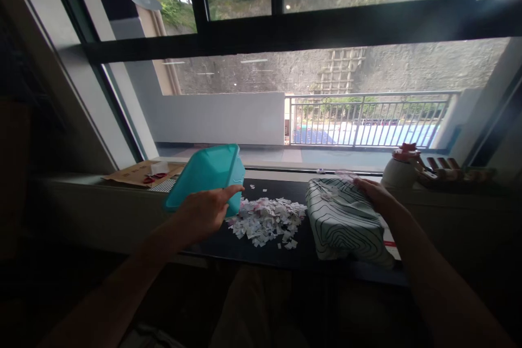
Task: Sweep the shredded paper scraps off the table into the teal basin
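My left hand (207,209) is closed on the rim of a turquoise plastic bin (210,168), which is tilted on its side above the left part of the dark tabletop. Beside the bin lies a heap of small torn paper pieces (271,220), mostly white. To the right of the heap sits a boxy, pale green cloth bundle (346,223) with wavy black lines. At its far right corner is my right hand (375,193), fingers drawn together near a bit of clear, pinkish plastic (346,174). What those fingers grip is too small to tell.
On the left sill, red-handled scissors (155,178) and a small clear box lie on brown paper (130,172). A white jug with a reddish top (402,168) stands at right, near several brown rolls (444,166). A large window (261,27) rises behind the table.
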Available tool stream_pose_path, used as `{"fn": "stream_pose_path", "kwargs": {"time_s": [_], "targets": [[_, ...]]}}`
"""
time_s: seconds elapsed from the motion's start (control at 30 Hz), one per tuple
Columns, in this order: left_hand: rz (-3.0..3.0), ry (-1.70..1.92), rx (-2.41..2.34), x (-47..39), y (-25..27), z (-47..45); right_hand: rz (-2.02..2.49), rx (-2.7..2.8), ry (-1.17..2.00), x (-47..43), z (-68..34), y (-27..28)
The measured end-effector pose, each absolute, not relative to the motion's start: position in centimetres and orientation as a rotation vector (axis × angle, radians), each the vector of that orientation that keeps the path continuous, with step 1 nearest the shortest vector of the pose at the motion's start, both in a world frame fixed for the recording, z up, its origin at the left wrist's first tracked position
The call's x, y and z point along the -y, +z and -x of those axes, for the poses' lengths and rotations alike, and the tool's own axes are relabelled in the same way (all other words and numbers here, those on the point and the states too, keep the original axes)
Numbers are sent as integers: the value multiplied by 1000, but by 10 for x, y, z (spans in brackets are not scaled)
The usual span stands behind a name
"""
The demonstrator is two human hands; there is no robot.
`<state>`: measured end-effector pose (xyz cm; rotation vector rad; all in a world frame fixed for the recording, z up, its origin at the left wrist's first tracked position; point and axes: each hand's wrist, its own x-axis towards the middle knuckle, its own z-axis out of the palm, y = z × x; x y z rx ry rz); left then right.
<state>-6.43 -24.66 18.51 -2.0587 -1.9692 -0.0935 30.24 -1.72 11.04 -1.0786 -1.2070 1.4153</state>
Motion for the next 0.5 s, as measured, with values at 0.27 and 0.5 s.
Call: {"fn": "stream_pose_path", "kwargs": {"time_s": [0.27,0.5], "targets": [[2018,-15,2039,253,177,84,1145,1283,1530,9,-310,86],[2065,-53,2010,253,179,79,1115,1251,1411,8,-336,98]]}}
